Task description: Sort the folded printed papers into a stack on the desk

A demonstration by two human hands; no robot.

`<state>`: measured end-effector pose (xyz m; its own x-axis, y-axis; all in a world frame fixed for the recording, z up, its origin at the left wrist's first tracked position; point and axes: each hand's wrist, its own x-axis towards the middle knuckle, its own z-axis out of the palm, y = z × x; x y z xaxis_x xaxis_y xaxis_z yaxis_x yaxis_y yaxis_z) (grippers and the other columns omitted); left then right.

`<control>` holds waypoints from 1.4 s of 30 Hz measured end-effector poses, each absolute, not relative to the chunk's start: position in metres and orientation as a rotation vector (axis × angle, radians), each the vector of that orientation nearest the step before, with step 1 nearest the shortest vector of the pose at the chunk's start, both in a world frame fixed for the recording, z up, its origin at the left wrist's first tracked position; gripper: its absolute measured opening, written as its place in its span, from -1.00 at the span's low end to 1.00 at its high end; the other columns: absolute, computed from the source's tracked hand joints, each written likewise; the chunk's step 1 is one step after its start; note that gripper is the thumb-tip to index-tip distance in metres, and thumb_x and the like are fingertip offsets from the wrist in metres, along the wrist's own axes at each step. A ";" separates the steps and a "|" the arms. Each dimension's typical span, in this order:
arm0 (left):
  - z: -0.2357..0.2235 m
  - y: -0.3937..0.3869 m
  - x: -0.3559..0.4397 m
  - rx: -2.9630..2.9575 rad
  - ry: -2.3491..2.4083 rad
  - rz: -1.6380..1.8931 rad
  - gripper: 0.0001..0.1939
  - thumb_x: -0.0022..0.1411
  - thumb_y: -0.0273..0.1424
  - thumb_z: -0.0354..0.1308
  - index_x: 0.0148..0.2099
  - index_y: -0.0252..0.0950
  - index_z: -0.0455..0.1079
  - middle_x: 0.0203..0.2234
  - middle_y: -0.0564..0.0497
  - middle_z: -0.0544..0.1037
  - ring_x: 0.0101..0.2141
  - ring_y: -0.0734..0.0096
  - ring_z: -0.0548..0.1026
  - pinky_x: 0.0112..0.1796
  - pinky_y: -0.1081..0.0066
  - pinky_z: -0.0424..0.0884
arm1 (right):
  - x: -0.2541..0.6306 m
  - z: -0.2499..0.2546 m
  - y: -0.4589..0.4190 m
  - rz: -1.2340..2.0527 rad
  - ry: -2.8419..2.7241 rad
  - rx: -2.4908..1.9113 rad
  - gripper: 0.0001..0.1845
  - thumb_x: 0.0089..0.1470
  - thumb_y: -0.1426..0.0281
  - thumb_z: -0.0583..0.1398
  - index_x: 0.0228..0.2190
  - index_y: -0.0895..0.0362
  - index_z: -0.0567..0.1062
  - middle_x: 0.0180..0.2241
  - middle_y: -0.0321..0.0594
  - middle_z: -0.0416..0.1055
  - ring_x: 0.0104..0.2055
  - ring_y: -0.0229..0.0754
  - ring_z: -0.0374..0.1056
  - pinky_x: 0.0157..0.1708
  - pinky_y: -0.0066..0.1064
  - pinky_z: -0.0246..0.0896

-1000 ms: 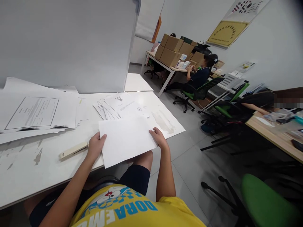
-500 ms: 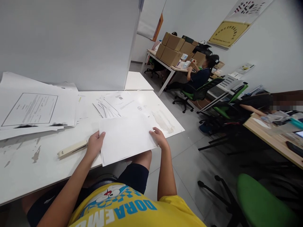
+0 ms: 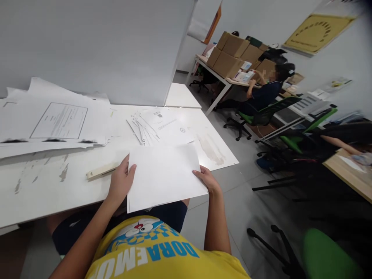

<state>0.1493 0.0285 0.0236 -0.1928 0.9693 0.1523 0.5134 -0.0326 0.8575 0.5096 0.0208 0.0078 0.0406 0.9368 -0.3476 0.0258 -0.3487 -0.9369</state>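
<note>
Before me is a small stack of white paper sheets [image 3: 165,176], held over the front edge of the table, their faces blank. My left hand [image 3: 120,180] is at the stack's left edge, thumb over the top and index finger raised beside the edge; its other fingers are mostly hidden. At the right edge, my right hand [image 3: 206,178] pinches the sheets with its thumb on top. A cream stapler-like tool [image 3: 100,171] lies beside my left hand, partly covered by it. Behind the sheets are fanned papers [image 3: 142,128] and a printed sheet [image 3: 171,121].
A large pile of printed sheets [image 3: 64,120] covers the table's left part. A grey partition [image 3: 93,50] rises behind the white table [image 3: 72,190]. To the right are a green chair [image 3: 328,255], a seated person [image 3: 266,95] and cardboard boxes [image 3: 229,58].
The view has swung left, so things appear farther right. The sheets remain between my hands. My left index finger is now raised along the edge, and a back corner of the stack sticks up.
</note>
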 end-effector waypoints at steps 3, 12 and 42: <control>0.029 0.013 0.128 1.835 1.893 1.255 -0.45 0.33 -0.24 -0.02 0.32 -0.26 0.18 -0.03 -0.11 0.57 -0.07 0.26 0.54 -0.03 0.27 0.43 | 0.499 0.008 0.024 1.448 -1.060 -1.552 -0.41 -0.24 0.08 0.41 -0.19 0.16 0.56 -0.27 -0.11 0.62 -0.24 0.07 0.54 -0.26 -0.21 0.42; 0.003 0.002 0.068 2.406 1.888 0.690 -0.45 0.39 -0.34 -0.16 0.38 -0.30 0.08 0.32 -0.16 0.23 0.37 0.05 0.03 0.30 -0.04 0.01 | 0.482 0.011 0.030 1.430 -1.215 -1.712 -0.45 -0.12 0.12 0.33 -0.12 0.17 0.55 -0.23 -0.10 0.61 -0.19 0.05 0.52 -0.22 -0.21 0.41; 0.007 0.002 0.055 2.415 1.740 0.654 -0.43 0.36 -0.36 -0.10 0.39 -0.20 0.07 0.31 -0.08 0.26 0.40 0.07 -0.12 0.32 -0.12 -0.10 | 0.453 0.033 0.007 1.329 -1.202 -1.816 -0.51 -0.04 0.21 0.29 -0.04 0.08 0.50 -0.12 -0.10 0.58 -0.17 0.04 0.51 -0.29 -0.26 0.46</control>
<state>0.0545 0.0025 0.0073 0.2577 0.9230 0.2857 0.8828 -0.3452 0.3187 0.4527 0.0070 0.0332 0.0966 0.9038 -0.4169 0.3241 -0.4246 -0.8454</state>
